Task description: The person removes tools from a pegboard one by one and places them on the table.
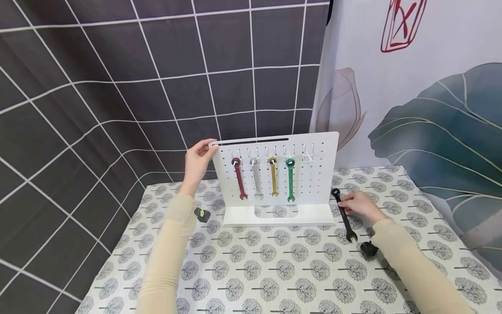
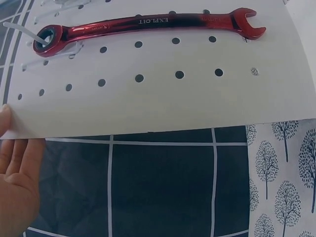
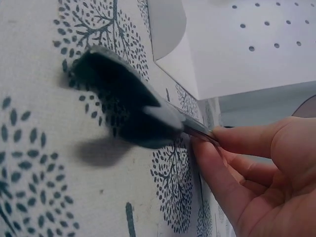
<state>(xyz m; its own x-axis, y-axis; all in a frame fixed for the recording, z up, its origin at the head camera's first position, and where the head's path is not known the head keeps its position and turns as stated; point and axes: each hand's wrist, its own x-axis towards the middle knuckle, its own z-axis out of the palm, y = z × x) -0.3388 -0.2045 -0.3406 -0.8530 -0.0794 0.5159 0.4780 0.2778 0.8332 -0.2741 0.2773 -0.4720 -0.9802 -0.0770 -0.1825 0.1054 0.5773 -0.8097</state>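
A white pegboard stand (image 1: 319,174) stands upright on the table. On its hooks hang a red wrench (image 1: 239,179), a silver wrench (image 1: 256,179), a yellow wrench (image 1: 273,179) and a green wrench (image 1: 290,179); the rightmost hook (image 1: 308,157) carries nothing. My left hand (image 1: 197,164) grips the board's upper left corner between thumb and fingers, the thumb in front. To the right of the stand, my right hand (image 1: 361,205) pinches a black wrench (image 1: 344,218) by its shaft, ring end away from me. In the right wrist view its open end (image 3: 128,103) looms close over the cloth.
The tablecloth (image 1: 243,283) is white with grey tree prints. Black wrist devices sit at the left sleeve (image 1: 201,214) and the right sleeve (image 1: 368,249). Behind stand a dark grid-patterned curtain (image 1: 227,87) and a pale curtain with a leaf print (image 1: 443,122).
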